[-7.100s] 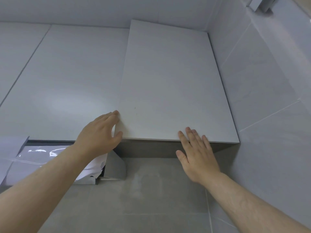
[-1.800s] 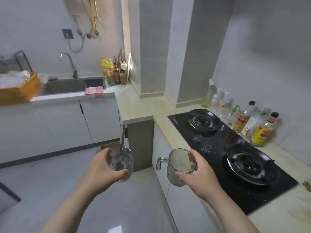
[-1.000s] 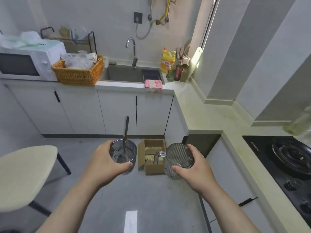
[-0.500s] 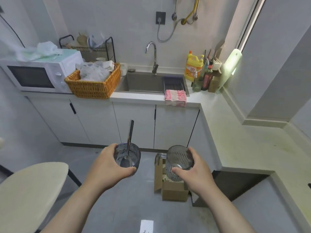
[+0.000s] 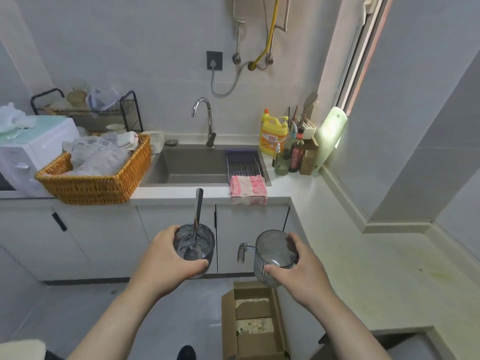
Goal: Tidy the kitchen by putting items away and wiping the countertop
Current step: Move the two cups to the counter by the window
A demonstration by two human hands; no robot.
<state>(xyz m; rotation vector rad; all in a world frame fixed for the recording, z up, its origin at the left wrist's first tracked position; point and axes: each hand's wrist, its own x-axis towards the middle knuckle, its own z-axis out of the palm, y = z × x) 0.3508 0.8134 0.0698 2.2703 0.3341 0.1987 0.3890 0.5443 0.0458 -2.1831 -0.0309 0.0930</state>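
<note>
Counter (image 5: 337, 229) runs in an L: one leg across the far side, the other down the right, bare and pale with yellowish stains. Sink (image 5: 192, 165) sits in the far leg, with a basket (image 5: 96, 185) of cloths just beside its left rim and a pink cloth (image 5: 248, 187) draped over the front edge at its right. Floor (image 5: 78, 307) in front lies open except for a cardboard box (image 5: 228, 328), flaps up, close against the right leg.

Right hand (image 5: 304, 271), held over the floor short of the counter's edge, grips a ribbed mug (image 5: 275, 250) from the right. The thumb is at the near rim and the fingers (image 5: 292, 239) curl round the far side. The handle (image 5: 242, 252) points left.

Left hand (image 5: 166, 263), level with it, clasps a glass (image 5: 209, 241) from the left the same way. A spoon (image 5: 198, 214) stands in it, bowl down.

Yellow bottle (image 5: 272, 136) right of the sink reads 立白.
</note>
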